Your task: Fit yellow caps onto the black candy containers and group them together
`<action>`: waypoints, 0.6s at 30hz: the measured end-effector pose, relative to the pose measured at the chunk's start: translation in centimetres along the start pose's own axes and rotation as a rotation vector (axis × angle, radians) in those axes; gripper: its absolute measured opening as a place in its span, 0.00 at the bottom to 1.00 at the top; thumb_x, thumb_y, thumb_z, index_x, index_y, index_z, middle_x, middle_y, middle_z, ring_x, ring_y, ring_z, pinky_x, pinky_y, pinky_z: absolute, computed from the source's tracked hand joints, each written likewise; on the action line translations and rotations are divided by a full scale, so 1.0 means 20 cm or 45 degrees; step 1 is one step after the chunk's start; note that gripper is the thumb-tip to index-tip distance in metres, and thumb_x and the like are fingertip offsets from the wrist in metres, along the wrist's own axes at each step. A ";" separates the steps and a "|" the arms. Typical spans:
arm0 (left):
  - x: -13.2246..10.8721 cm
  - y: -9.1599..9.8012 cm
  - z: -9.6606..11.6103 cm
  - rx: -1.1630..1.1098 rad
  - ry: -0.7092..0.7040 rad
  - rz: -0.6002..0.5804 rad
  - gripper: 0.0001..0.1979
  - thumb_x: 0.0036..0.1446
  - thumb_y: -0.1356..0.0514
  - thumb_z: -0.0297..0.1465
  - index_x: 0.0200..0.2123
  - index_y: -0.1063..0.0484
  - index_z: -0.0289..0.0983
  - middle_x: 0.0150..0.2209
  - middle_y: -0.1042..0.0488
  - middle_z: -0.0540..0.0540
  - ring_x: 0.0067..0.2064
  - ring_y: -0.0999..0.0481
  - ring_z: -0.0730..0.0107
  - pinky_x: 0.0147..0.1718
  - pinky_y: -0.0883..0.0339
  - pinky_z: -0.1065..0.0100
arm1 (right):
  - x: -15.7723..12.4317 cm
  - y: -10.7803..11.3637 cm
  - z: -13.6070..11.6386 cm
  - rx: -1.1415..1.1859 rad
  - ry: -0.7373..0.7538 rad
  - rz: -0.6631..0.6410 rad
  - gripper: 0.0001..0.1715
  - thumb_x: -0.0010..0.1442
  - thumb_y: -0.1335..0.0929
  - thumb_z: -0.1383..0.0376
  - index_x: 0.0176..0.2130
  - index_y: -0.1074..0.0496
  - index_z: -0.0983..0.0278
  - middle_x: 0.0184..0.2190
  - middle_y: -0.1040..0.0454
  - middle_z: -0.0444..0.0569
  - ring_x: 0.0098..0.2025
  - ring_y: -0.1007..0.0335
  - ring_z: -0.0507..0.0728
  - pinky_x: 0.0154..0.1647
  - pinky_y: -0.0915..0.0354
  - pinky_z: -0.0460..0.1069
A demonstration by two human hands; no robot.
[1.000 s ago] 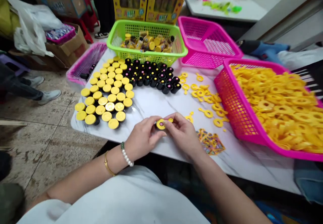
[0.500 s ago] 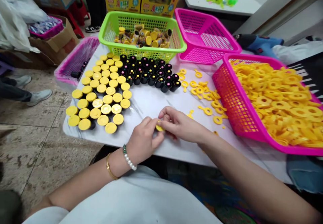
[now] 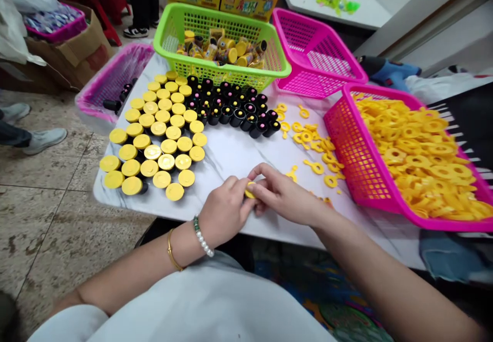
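My left hand [image 3: 226,209] and my right hand [image 3: 280,193] meet at the near edge of the white marble table [image 3: 239,153]. Both are closed round one small bottle with a yellow cap [image 3: 249,190], mostly hidden by the fingers. Left of the hands stands a block of yellow-capped bottles [image 3: 157,135]. Behind it are several open black bottles [image 3: 234,107]. Loose yellow ring caps [image 3: 313,147] lie on the table to the right of my hands.
A pink basket [image 3: 346,167] full of yellow ring caps sits at the right. A green basket [image 3: 223,72] of bottles and an empty pink basket [image 3: 319,59] stand at the back. Another pink basket [image 3: 111,88] hangs off the left edge. Someone's shoes [image 3: 38,139] are on the floor.
My right hand has closed down over the yellow cap, which showed plainly a second ago. The camera view shifted slightly; the stickers near my right wrist are now covered by my arm.
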State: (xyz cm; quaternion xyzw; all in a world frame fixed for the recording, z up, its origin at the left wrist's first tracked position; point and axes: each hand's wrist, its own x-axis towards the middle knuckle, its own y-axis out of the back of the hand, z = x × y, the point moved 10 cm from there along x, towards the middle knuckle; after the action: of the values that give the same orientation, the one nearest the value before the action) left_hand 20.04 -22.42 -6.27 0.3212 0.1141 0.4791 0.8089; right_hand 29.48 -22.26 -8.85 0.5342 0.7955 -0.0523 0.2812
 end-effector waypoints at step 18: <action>-0.28 0.26 0.04 -0.086 -0.262 0.396 0.12 0.61 0.44 0.28 0.48 0.36 0.39 0.27 0.32 0.53 0.24 0.31 0.75 0.26 0.33 0.74 | 0.35 -0.25 -0.36 0.311 0.251 0.251 0.12 0.60 0.33 0.54 0.41 0.33 0.55 0.15 0.31 0.36 0.16 0.31 0.52 0.15 0.37 0.44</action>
State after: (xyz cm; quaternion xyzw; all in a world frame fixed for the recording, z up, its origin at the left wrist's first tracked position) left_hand 13.84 -25.75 -3.15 0.3550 -0.0365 0.5664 0.7428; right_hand 20.28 -15.93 -7.40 0.6425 0.7506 -0.0681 0.1385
